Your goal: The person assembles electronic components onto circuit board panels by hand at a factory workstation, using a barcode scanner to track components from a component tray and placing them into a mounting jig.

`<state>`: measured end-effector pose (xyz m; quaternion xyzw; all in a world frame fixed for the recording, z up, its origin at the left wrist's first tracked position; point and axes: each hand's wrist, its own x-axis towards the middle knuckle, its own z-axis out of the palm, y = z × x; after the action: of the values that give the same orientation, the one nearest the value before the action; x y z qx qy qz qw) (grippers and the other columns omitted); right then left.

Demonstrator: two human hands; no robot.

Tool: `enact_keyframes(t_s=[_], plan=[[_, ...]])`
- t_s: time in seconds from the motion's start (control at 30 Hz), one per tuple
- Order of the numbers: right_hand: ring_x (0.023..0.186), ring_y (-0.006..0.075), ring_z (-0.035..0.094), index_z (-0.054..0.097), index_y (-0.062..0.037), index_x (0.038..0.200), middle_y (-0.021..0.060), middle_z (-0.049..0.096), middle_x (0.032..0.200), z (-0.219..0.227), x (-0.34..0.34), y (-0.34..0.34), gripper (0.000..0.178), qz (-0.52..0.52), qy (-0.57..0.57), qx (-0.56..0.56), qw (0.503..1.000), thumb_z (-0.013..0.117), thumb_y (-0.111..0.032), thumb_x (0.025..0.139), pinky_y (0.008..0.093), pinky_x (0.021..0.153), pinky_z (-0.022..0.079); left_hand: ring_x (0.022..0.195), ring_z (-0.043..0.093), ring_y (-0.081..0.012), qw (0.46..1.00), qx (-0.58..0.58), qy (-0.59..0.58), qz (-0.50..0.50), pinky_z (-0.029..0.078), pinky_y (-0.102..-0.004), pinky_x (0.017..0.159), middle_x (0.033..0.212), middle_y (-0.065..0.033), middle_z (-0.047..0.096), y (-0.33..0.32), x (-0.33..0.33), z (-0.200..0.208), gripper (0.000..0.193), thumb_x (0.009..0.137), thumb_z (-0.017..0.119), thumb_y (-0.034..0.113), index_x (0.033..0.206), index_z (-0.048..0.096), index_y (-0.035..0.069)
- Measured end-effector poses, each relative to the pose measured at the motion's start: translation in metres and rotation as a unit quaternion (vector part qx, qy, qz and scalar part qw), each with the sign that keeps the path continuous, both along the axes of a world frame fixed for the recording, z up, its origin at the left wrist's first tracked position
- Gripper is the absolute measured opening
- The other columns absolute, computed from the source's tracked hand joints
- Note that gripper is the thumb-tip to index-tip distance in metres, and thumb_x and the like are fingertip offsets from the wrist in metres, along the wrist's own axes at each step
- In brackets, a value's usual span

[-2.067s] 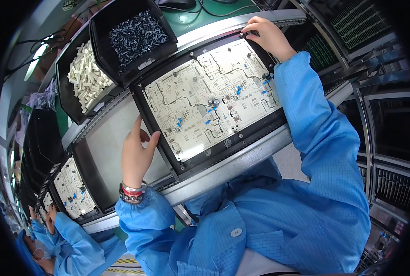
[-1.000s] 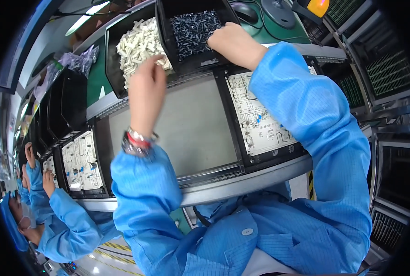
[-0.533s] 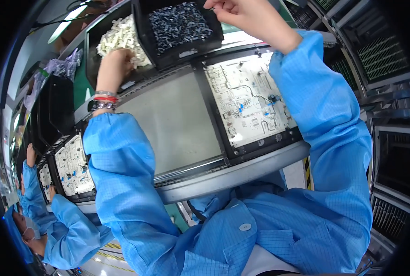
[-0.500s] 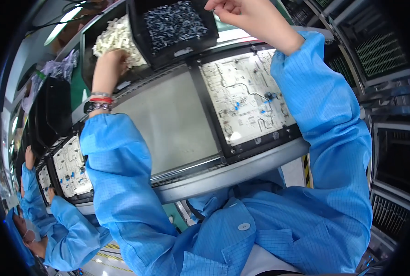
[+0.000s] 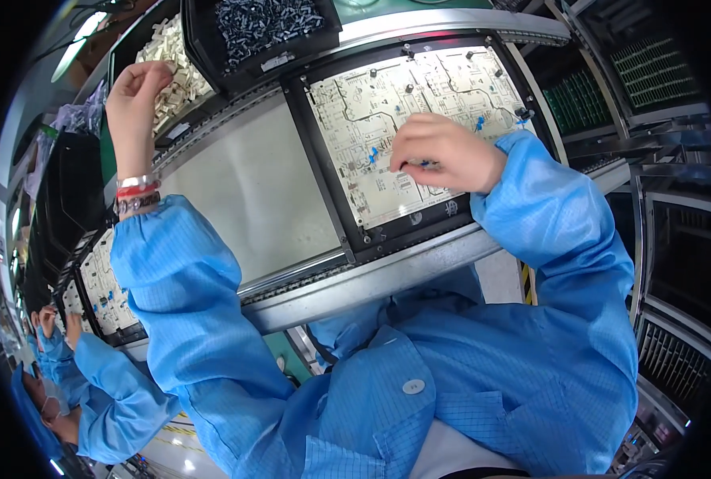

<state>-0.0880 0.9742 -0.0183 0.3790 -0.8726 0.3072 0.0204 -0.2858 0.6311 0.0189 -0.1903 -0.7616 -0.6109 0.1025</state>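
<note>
My left hand (image 5: 138, 89) is raised at the near left edge of a bin of small white plastic parts (image 5: 181, 73). Its thumb and fingers are pinched together; whatever is between them is too small to tell from the white parts behind. Over the middle of a pale circuit board (image 5: 355, 97) is my right hand (image 5: 443, 153), fingers curled and closed. Something small and dark seems to show at its fingertips, too small to name. The board sits in a black frame (image 5: 321, 176) and carries blue components (image 5: 374, 155) and thin black lines.
A black bin of small dark parts (image 5: 264, 28) stands behind the board. A metal rail (image 5: 371, 275) runs along the front, beside a grey plate (image 5: 252, 195). At far left, a co-worker in blue (image 5: 116, 391) sits by another board (image 5: 104, 287). Racks (image 5: 659, 76) stand at right.
My right hand has come down from beside the dark-parts bin to the board. My left hand has lifted out of the white parts. The whole view has shifted slightly.
</note>
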Motion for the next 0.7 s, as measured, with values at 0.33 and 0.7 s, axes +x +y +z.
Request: enact_keyframes(t_s=[0.33,0.7], plan=[[0.085,0.0229,0.053,0.060,-0.0064,0.083,0.0035,0.057,0.084,-0.012,0.009,0.006,0.010,-0.020,0.024,0.021,0.999,0.063,-0.005,0.074,0.0338,0.084,0.040,0.074,0.059,-0.0094,0.955,0.112,-0.183,-0.204,0.045,-0.0192,0.066,0.104,-0.0093,0.064,0.077,0.115,0.008,0.027,0.084,0.059,0.005,0.110,0.059,-0.001],[0.083,0.0226,0.053,0.063,-0.0060,0.088,0.0041,0.056,0.082,-0.014,0.016,-0.004,0.016,-0.029,0.152,0.092,0.984,0.067,-0.007,0.072,0.0329,0.081,0.042,0.096,0.062,-0.0185,0.907,0.105,-0.292,-0.284,0.047,-0.0264,0.086,0.103,-0.0101,0.063,0.110,0.135,-0.001,0.026,0.084,0.055,0.002,0.110,0.059,-0.004]])
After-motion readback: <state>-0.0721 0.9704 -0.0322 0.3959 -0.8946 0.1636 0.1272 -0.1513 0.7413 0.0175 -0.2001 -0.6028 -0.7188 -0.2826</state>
